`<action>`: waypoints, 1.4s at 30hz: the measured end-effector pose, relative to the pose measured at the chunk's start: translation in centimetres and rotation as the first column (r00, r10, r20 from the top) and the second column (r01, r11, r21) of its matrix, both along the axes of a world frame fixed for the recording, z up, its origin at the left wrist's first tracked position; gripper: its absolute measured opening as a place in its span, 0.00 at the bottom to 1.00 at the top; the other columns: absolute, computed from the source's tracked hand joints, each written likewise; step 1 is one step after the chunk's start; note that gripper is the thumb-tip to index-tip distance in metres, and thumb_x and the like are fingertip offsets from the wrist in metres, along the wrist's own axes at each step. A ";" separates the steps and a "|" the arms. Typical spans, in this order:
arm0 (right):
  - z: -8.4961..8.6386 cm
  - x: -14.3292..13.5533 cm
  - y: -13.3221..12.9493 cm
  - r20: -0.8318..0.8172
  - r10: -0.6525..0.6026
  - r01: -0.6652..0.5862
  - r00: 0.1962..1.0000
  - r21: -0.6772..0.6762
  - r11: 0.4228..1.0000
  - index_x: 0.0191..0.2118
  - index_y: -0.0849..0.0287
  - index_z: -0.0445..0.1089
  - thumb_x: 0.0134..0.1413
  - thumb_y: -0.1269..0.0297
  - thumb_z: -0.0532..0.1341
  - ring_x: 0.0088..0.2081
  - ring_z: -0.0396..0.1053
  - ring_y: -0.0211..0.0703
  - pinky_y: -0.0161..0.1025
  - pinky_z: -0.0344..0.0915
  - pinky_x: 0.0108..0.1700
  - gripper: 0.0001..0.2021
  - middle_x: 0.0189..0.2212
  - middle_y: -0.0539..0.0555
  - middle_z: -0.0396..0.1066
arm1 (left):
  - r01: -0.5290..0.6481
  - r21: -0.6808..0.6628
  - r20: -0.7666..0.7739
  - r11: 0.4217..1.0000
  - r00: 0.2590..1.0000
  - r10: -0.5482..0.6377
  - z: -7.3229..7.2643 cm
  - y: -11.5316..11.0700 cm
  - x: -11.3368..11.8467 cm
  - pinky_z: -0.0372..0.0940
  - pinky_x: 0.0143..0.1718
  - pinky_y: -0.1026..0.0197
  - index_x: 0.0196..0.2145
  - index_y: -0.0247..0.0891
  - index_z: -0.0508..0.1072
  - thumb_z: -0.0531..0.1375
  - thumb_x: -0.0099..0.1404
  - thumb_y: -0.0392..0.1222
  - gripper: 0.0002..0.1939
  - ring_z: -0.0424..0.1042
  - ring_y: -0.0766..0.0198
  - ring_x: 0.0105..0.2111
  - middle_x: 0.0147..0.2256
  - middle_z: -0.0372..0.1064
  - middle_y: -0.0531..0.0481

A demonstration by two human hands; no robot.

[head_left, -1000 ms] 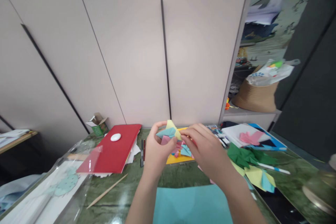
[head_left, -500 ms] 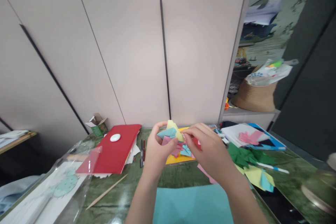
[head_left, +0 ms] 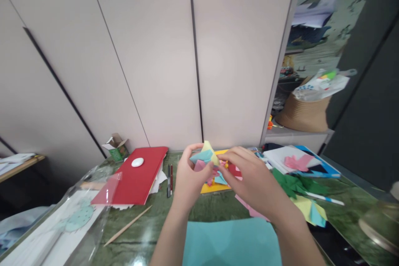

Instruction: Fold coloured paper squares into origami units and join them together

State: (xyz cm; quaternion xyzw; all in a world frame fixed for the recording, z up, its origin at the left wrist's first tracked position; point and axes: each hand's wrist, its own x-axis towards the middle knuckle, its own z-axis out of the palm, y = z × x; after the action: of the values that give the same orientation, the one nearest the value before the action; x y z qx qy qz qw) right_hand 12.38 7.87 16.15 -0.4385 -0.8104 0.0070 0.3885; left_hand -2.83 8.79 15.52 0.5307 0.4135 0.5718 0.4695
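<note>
Between my two hands, above the desk, is a folded paper piece point(head_left: 202, 156) in yellow, light blue and pink. My left hand point(head_left: 190, 176) is closed around its left side, with the thumb across the front. The fingertips of my right hand point(head_left: 246, 174) pinch its right edge; exactly what part they grip is partly hidden. Behind the hands lies a yellow sheet point(head_left: 215, 187) with small pink, blue and red paper pieces on it. A light blue sheet point(head_left: 232, 243) lies on the desk below my wrists.
A red folder point(head_left: 134, 178) with a white disc point(head_left: 137, 162) lies left. Nearer are a pointed wooden stick point(head_left: 127, 225) and a clear plastic sleeve point(head_left: 102, 216). Pens point(head_left: 170, 181) lie beside my left hand. Green paper point(head_left: 293, 183), a white marker point(head_left: 326, 198) and a dark phone-like slab point(head_left: 339, 245) lie right.
Both hands and the folded paper have shifted slightly right in view. My right fingers have changed their place a little at the paper's right edge. The grip of my left hand looks the same.
</note>
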 end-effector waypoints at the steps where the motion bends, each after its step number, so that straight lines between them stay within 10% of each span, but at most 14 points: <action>1: 0.1 0.2 -0.1 0.007 0.009 -0.009 1.000 -0.011 1.000 0.37 0.55 0.69 0.59 0.68 0.55 0.36 0.65 0.42 0.39 0.59 0.38 0.06 0.33 0.51 0.70 | 0.005 -0.003 -0.020 1.000 1.000 -0.005 0.0 -0.1 0.1 0.67 0.24 0.67 0.43 0.39 0.63 0.63 0.53 0.37 0.20 0.72 0.67 0.22 0.24 0.70 0.55; 14: -1.2 2.2 3.0 0.034 -0.172 0.175 0.984 -0.146 0.974 0.34 0.58 0.70 0.59 0.66 0.52 0.36 0.67 0.41 0.37 0.59 0.38 0.10 0.33 0.52 0.71 | 0.036 -0.004 -0.039 0.999 0.999 -0.037 0.4 -0.4 0.4 0.67 0.28 0.66 0.40 0.39 0.65 0.62 0.52 0.34 0.17 0.72 0.68 0.25 0.30 0.71 0.53; 19: -5.5 2.3 6.9 0.281 -0.070 0.201 0.957 -0.468 0.861 0.26 0.62 0.70 0.55 0.72 0.56 0.29 0.67 0.38 0.37 0.61 0.33 0.09 0.25 0.53 0.71 | -0.005 0.028 -0.101 1.000 0.995 0.008 0.5 -0.5 0.2 0.65 0.28 0.68 0.39 0.37 0.67 0.62 0.52 0.34 0.15 0.70 0.68 0.27 0.31 0.71 0.52; 24: -9.8 2.1 9.4 0.378 0.064 0.221 0.923 -0.662 0.716 0.44 0.63 0.68 0.59 0.61 0.58 0.38 0.70 0.40 0.42 0.69 0.39 0.12 0.41 0.55 0.70 | 0.022 -0.017 -0.091 1.000 0.996 -0.023 0.3 -0.4 0.1 0.65 0.26 0.66 0.39 0.38 0.68 0.62 0.52 0.36 0.15 0.70 0.66 0.26 0.30 0.71 0.52; 32: -10.9 2.2 10.2 0.409 0.146 0.242 0.901 -0.750 0.615 0.47 0.61 0.67 0.59 0.61 0.58 0.41 0.69 0.43 0.44 0.69 0.41 0.13 0.46 0.56 0.68 | 0.019 -0.018 -0.088 1.000 0.996 -0.020 0.2 -0.4 0.2 0.64 0.25 0.67 0.36 0.39 0.69 0.62 0.51 0.35 0.13 0.69 0.67 0.25 0.27 0.70 0.54; 42: -11.5 1.8 10.9 0.399 -0.041 0.283 0.916 -0.570 0.771 0.50 0.60 0.65 0.60 0.61 0.57 0.45 0.68 0.44 0.47 0.68 0.45 0.14 0.48 0.57 0.66 | 0.044 -0.025 -0.103 0.999 0.994 -0.047 0.2 -0.4 0.0 0.66 0.26 0.66 0.38 0.38 0.68 0.62 0.53 0.36 0.13 0.70 0.66 0.26 0.28 0.70 0.53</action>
State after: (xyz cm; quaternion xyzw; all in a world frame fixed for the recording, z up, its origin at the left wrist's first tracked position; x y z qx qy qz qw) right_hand 14.19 18.76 4.70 -0.6041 -0.7788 0.1558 0.0656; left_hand -2.80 8.40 15.75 0.5634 0.4316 0.5279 0.4665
